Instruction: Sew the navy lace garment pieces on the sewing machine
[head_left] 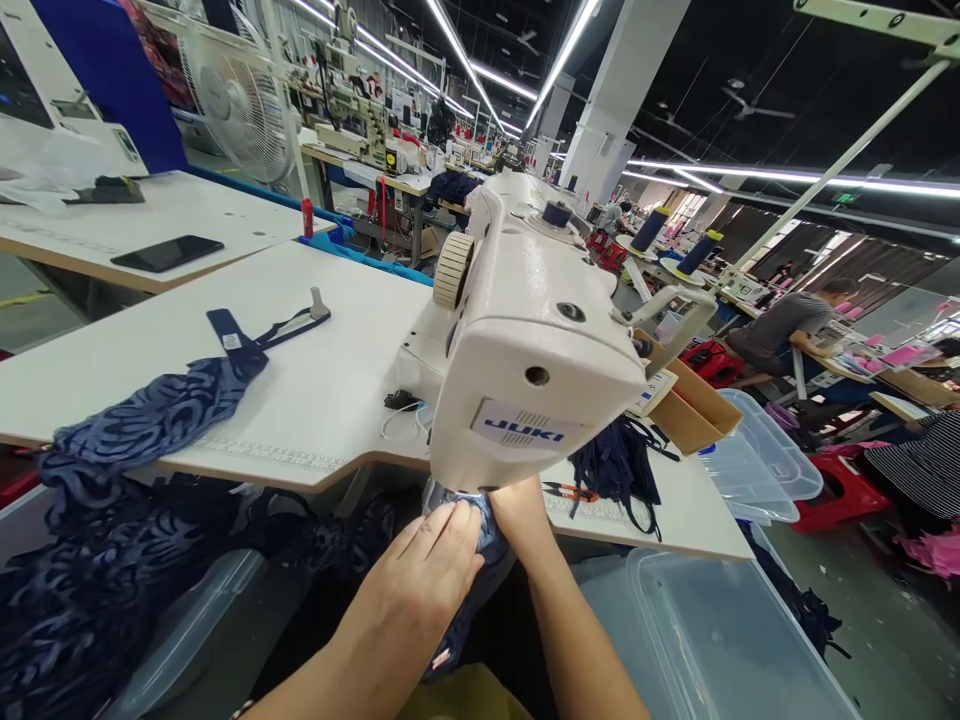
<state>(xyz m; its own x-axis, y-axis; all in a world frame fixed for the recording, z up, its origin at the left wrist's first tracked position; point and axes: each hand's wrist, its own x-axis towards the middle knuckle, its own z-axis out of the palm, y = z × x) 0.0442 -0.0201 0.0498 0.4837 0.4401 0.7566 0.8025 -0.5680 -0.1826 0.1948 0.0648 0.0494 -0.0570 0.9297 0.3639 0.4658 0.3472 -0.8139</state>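
Note:
A white JUKI sewing machine (525, 340) stands on the white table (315, 350), its head hiding the needle area. Under its front end lies a piece of dark blue lace fabric (480, 530). My left hand (424, 570) rests on that fabric with fingers together, pressing it down. My right hand (521, 515) reaches under the machine head beside it; its fingers are hidden, touching the same fabric. The fabric hangs down between my forearms toward my lap.
A heap of blue lace pieces (135, 480) drapes off the table's left. A dark strap piece (255, 335), orange-handled snips (570, 492), dark straps (619, 465) and a cardboard box (694, 405) sit around the machine. Clear plastic bins (720, 640) stand right. Other people work at far tables (787, 325).

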